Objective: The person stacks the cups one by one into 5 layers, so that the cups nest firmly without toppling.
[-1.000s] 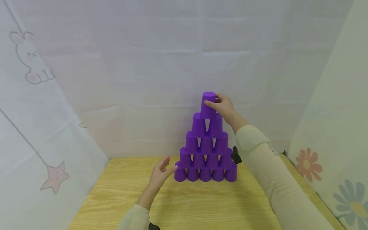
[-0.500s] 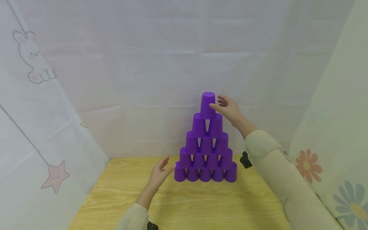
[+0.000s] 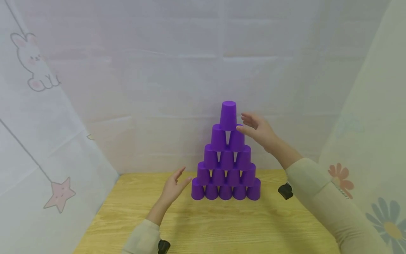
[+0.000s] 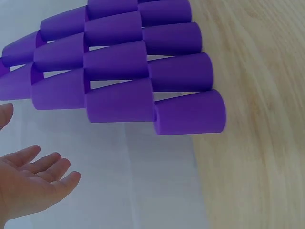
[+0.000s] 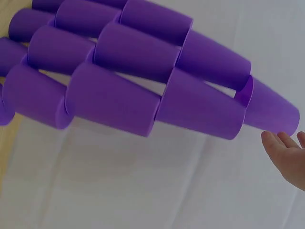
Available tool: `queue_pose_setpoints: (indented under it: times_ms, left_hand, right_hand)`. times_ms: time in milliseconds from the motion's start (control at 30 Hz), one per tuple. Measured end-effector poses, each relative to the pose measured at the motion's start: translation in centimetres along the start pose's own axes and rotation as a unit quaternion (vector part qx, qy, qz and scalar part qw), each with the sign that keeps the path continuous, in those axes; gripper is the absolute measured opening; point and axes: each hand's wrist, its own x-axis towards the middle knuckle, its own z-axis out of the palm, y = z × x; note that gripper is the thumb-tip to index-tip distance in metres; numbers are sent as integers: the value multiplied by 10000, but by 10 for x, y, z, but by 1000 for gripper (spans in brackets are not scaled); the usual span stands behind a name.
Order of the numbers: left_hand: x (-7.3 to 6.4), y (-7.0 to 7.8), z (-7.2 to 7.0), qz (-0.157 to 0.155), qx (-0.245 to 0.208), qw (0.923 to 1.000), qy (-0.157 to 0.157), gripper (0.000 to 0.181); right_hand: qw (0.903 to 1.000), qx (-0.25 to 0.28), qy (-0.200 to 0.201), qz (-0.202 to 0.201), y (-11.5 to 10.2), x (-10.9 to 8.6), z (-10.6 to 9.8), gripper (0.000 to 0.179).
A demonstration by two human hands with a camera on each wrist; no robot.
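Note:
Purple cups stand upside down in a pyramid (image 3: 226, 157) on the wooden table, with a row of several cups at the bottom. A single top cup (image 3: 228, 116) rests across the two cups below it. Just right of that cup is my right hand (image 3: 261, 133), holding nothing, its fingers extended; the right wrist view also has the top cup (image 5: 274, 107) near the fingertips. My left hand (image 3: 171, 187) hovers beside the lower left of the pyramid, fingers spread and apart from the cups. In the left wrist view the left hand (image 4: 35, 183) has its palm turned up.
The wooden table (image 3: 222, 225) extends in front of the pyramid. Behind it hangs a pale cloth backdrop (image 3: 158, 88), with printed side cloths showing a rabbit, a star and flowers. Black wrist cameras are strapped near both sleeves.
My right hand has let go of the top cup and drawn back to the right and slightly down. The cup stays in place. My left hand has shifted slightly left.

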Motion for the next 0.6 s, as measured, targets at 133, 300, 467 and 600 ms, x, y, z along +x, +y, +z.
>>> queue_pose_setpoints:
  times_ms: [133,300,467,600]
  left_hand:
    - [-1,11,-3,195,273,9994,-15,63]
    - [-5,19,-4,609,733,9954,-42,56]
    - [-14,23,-3,873,1030,9908,-6,52]
    - [-20,23,-1,1226,1241,9846,144,48]
  right_hand:
    - [9996,76,-107,-237,6,-19,3,63]
    - [9970,-562,308,-436,22,-47,8,55]
    - [9896,-1180,725,-391,40,-73,15,49]
    - [9863,-1406,777,-373,59,-93,21,49]
